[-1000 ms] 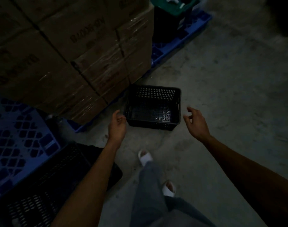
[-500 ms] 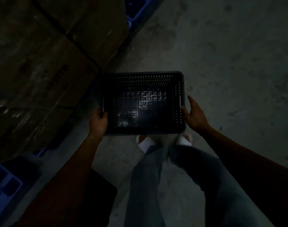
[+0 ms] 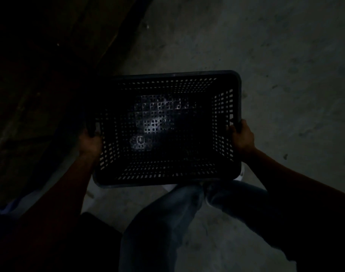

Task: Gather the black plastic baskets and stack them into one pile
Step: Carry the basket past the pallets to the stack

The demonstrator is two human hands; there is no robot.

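While both hands grip it, the basket (image 3: 167, 130) shows perforated black walls.

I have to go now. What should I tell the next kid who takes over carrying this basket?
Left hand: grips the left rim of the black basket.
Right hand: grips the right rim.
Basket: empty, open side up, held over the concrete floor in front of the legs.
Done: this basket is picked up.
Left: carry it to the other baskets and nest it into one pile. No pile is clearly visible in this dark view.
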